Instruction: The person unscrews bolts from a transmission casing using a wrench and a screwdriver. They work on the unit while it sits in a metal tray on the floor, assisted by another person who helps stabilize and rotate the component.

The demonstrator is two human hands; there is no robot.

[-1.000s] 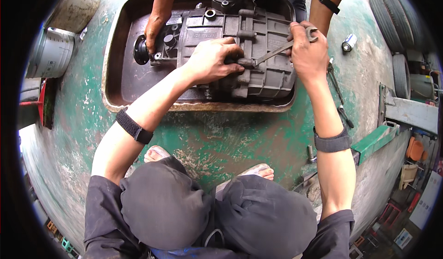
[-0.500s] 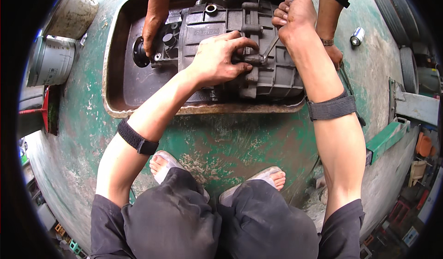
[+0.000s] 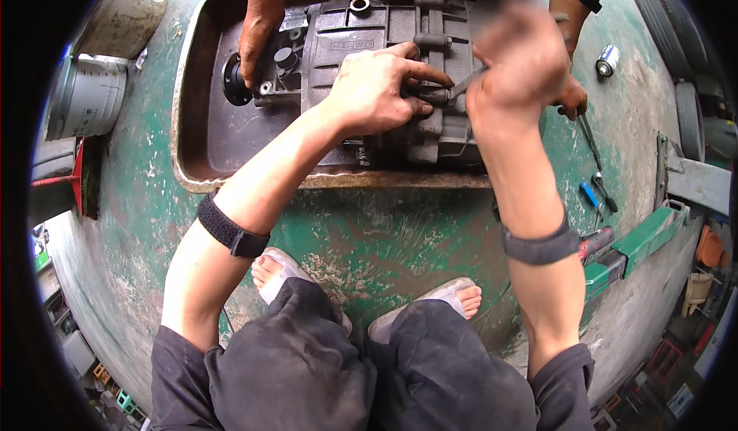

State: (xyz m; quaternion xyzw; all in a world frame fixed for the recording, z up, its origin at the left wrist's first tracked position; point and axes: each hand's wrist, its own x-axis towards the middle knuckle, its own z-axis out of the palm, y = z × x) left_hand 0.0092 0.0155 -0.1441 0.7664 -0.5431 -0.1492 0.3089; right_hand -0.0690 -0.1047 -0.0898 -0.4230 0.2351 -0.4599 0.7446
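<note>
Gearbox (image 3: 361, 38) @12 o'clock prob. heavy, stiff, hold by ribs (image 3: 384, 25); L grip (image 3: 377, 89) pinching stub (image 3: 438, 94), R grip (image 3: 523, 58) round wrench (image 3: 466, 84).

I could pass along the floor (image 3: 377, 220) between the tray (image 3: 330, 180) and my feet (image 3: 469, 302), or over the tray's near left corner. Between my left grip (image 3: 380, 89) and right grip (image 3: 523, 54), the wrench (image 3: 466, 84) bars the way across the ribbed housing (image 3: 350, 28). A co-worker's hand (image 3: 252, 53) blocks the housing's left end; another hand (image 3: 573, 95) (by a slim tool (image 3: 590, 140)) crowds my right side.
</note>
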